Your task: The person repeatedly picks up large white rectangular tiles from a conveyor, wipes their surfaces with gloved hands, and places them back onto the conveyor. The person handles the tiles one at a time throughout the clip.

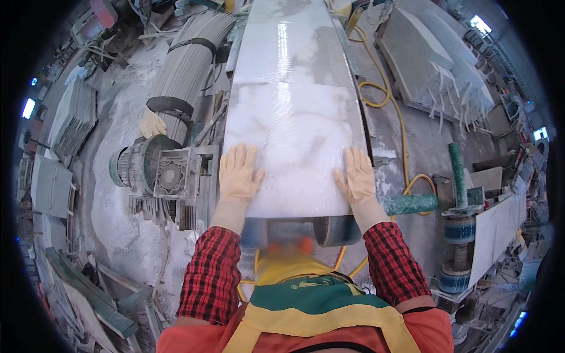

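My left hand [239, 176], in a cream rubber glove, lies palm down on the left edge of a wet, white-and-grey stone slab [293, 150]. Opposite it, my right hand [355, 178], gloved alike, rests flat along the slab's right edge. Both thumbs point inward, and neither hand is closed around anything. The slab's near edge overhangs a wide blue roller [337, 231]. At its far end it meets a second slab [282, 48] with a darker grey patch, on the same line.
Left of the slabs stand a motor with gearbox [170, 176] and a bundle of grey strips [190, 57]. A loose glove [152, 123] lies by the motor. A yellow hose [402, 132] loops across the floor at right, near a green bar [410, 204] and leaning slabs [412, 53].
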The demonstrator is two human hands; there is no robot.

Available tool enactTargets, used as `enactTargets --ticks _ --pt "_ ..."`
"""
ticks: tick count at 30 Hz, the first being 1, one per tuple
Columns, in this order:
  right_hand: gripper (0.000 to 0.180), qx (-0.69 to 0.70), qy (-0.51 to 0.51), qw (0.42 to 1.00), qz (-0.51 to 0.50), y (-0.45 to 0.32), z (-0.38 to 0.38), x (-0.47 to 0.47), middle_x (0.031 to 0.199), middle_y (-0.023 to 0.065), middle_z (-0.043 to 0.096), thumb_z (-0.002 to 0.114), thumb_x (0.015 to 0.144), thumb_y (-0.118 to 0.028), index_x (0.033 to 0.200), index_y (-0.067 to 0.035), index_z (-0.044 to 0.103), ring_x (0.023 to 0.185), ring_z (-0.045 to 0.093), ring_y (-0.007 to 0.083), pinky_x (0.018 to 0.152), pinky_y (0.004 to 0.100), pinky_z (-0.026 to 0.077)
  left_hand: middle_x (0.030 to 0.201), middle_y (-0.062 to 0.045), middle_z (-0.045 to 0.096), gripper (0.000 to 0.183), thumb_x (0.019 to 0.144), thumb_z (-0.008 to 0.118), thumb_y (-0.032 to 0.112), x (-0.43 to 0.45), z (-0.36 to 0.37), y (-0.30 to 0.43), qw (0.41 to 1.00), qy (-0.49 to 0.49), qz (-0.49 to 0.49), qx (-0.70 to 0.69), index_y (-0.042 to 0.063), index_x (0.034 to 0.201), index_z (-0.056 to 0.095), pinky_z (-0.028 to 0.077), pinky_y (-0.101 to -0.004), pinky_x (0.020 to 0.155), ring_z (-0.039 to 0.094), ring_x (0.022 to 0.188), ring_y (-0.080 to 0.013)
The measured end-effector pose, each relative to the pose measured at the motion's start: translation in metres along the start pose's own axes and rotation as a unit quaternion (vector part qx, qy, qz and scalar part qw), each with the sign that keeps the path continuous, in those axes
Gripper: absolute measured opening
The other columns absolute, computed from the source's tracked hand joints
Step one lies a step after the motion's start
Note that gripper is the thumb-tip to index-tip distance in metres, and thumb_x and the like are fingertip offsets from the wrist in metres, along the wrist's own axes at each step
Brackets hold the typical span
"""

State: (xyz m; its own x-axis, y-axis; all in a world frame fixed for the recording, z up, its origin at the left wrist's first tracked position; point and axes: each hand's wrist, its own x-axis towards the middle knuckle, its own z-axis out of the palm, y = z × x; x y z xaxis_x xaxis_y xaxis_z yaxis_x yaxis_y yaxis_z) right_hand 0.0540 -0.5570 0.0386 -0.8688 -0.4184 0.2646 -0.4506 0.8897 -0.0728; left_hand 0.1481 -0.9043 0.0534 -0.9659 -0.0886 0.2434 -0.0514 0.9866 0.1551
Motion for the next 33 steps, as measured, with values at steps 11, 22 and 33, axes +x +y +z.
enactTargets --ticks 11,22,33 --pt "0.078 0.044 -0.042 0.998 -0.010 0.008 -0.001 0.037 0.159 0.0229 0.042 0.057 0.095 -0.050 0.155 -0.003 0.043 0.149 0.036 0.0422 0.127 0.0504 0.022 0.161 -0.022 0.041 0.065 0.098 0.059 0.039 0.000 -0.011 0.006 0.998 -0.062 -0.001 0.005 0.013 0.156 0.045 0.021 -0.0528 0.125 0.035 0.149 -0.0428" --pt "0.075 0.058 -0.032 0.998 -0.005 0.005 -0.009 0.035 0.157 0.0226 0.044 0.058 0.095 -0.047 0.153 -0.003 0.043 0.149 0.036 0.0415 0.126 0.0497 0.024 0.155 -0.020 0.047 0.065 0.091 0.067 0.036 -0.007 -0.002 0.006 0.999 0.011 0.026 0.017 0.013 0.149 0.050 0.027 -0.0540 0.120 0.040 0.143 -0.0422" --pt "0.073 0.051 -0.019 0.998 0.008 0.003 -0.007 0.027 0.157 0.0225 0.045 0.058 0.095 -0.046 0.153 -0.002 0.045 0.149 0.037 0.0393 0.126 0.0484 0.024 0.156 -0.020 0.046 0.065 0.095 0.063 0.038 -0.017 0.005 -0.001 1.000 0.007 0.009 0.010 0.013 0.152 0.048 0.024 -0.0541 0.123 0.039 0.145 -0.0405"
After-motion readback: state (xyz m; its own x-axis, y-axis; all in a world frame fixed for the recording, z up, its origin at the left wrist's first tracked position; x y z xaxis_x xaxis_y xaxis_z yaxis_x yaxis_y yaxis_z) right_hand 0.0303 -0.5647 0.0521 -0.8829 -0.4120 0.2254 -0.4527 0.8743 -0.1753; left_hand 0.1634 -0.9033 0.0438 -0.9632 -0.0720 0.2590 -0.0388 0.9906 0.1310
